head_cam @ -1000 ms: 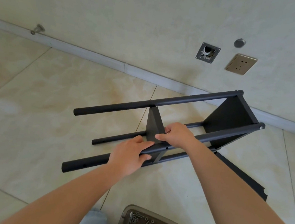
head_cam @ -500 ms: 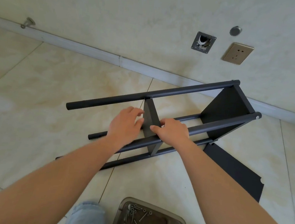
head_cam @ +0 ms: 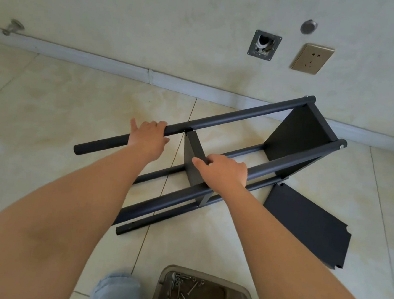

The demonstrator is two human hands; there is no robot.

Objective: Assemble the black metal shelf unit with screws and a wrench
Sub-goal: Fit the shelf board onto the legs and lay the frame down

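Observation:
The black shelf frame [head_cam: 297,132] lies on its side on the tiled floor: several long black tubes joined by an end panel at the right and a middle panel [head_cam: 192,149]. My left hand [head_cam: 148,136] grips the far upper tube [head_cam: 229,117] just left of the middle panel. My right hand [head_cam: 222,173] holds the near upper tube where it meets the middle panel, thumb against the panel's edge. A loose black shelf panel [head_cam: 308,228] lies flat on the floor at the right. A brown plastic tray [head_cam: 245,296] at the bottom holds several screws [head_cam: 182,288].
A pale wall with a white skirting board [head_cam: 99,58] runs behind the frame. On it sit a gold socket [head_cam: 312,58], an open wall box [head_cam: 263,45], a round cap [head_cam: 308,26] and a metal doorstop [head_cam: 12,27]. My denim-clad knee [head_cam: 117,290] is beside the tray.
My left hand has left the near lower tube, passed the middle panel and now grips the far upper tube. My right hand has kept its hold near the middle panel.

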